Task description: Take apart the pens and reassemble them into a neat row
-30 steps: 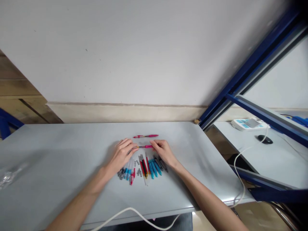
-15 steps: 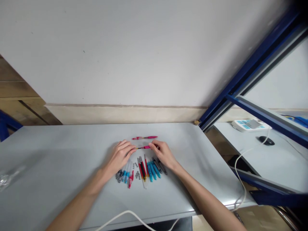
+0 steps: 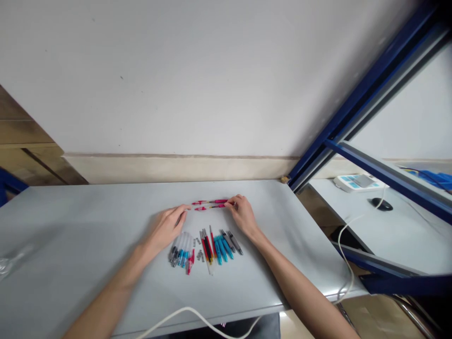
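Observation:
My right hand (image 3: 243, 214) pinches the right end of a pink-red pen (image 3: 210, 207), which lies level just in front of a second pink-red pen (image 3: 206, 202). My left hand (image 3: 168, 226) is off to the left of both pens, fingers stretched out and nothing in them. Between my forearms lie pen parts in groups: clear barrels with coloured clips (image 3: 181, 249), a red clip barrel (image 3: 190, 262), small grey pieces (image 3: 199, 255), red and black refills (image 3: 207, 246), blue grips (image 3: 223, 249) and grey grips (image 3: 231, 241).
The grey table (image 3: 106, 207) backs onto a white wall (image 3: 183, 84). A white cable (image 3: 187, 310) crosses the front edge. On the right are a blue metal frame (image 3: 318, 127), a black mouse (image 3: 382, 204) and a white device (image 3: 358, 182). Clear plastic (image 3: 7, 266) lies far left.
The nearer pink-red pen has moved back beside the other one, carried by my right hand. My left hand has let go of its left end and drawn back left.

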`<state>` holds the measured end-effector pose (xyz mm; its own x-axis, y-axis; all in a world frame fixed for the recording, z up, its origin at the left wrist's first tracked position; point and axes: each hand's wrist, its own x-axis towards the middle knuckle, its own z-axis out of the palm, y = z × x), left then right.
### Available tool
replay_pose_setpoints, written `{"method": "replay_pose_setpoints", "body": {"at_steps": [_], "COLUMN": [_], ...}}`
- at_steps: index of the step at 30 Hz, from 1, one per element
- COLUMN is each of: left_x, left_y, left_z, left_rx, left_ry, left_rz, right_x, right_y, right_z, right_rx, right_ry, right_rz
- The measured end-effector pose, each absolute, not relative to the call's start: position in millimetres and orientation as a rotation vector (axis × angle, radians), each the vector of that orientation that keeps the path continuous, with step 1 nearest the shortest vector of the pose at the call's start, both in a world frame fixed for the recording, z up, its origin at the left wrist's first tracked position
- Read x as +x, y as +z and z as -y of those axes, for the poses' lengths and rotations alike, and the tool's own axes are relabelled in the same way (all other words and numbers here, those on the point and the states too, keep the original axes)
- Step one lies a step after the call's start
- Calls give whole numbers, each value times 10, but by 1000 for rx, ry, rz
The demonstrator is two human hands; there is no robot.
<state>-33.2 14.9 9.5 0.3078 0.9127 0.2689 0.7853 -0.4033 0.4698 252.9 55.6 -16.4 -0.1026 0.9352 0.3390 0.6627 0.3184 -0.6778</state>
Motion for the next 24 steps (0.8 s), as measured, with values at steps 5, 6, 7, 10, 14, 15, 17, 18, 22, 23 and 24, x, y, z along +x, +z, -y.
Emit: {"method": "replay_pose_setpoints", "body": {"at_steps": [5,6,7,10,14,15,17,18,22,23,24], "left_x": [-405,-422,-439,-488,-502,-496,-481,-474,-471,-476,-482], "left_y": [270,290,301,285,245,242,238,235,181,158,136], "left_z": [-87,-59,-20,156,428,477,532,538,460,427,395], "left_rx": [2302,2295,2288,2290,2262,2262,2273,2283,2358,2378,2393], "left_ry": [424,400,383,349,301,283,245,227,150,129,109], "left_rz": [-1609,-1594,-1589,-1626,-1643,-1654,-1675,-1684,-1714,-1727,-1743], "right_x": [2489,2480,2468,2404,2254,2214,2146,2119,2048,2034,2020], "right_y": [-167,-148,-122,-18,84,91,85,76,47,43,41], "right_z": [-539,-524,-502,-393,-205,-165,-103,-81,-46,-45,-46], "right_rx": [-1440,-1437,-1430,-1397,-1330,-1319,-1329,-1352,-1435,-1449,-1462], "right_ry": [453,441,429,381,368,388,412,408,320,287,252], "right_rz": [1886,1895,1907,1962,2118,2176,2285,2329,2451,2472,2489]}}
